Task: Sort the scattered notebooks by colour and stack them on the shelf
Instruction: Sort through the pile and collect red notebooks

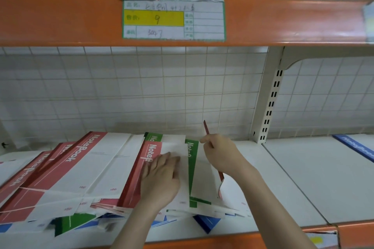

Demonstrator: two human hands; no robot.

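Observation:
A loose heap of red, green and blue notebooks covers the left part of the white shelf (273, 184). My left hand (162, 178) lies flat, fingers straight, on a red-and-white notebook (153, 147) in the middle of the heap. My right hand (220, 153) pinches the top edge of a red notebook (206, 127) and holds it tilted up on edge. A green notebook (191, 159) lies between my two hands. More red notebooks (85, 159) fan out to the left, and green (72, 222) and blue (206, 223) covers stick out at the front.
An orange upper shelf beam (70, 20) with a price label (173, 19) spans the top. A white slotted upright (271, 97) divides the bays. In the right bay lies a blue notebook (356, 147). A tiled wall backs the shelf.

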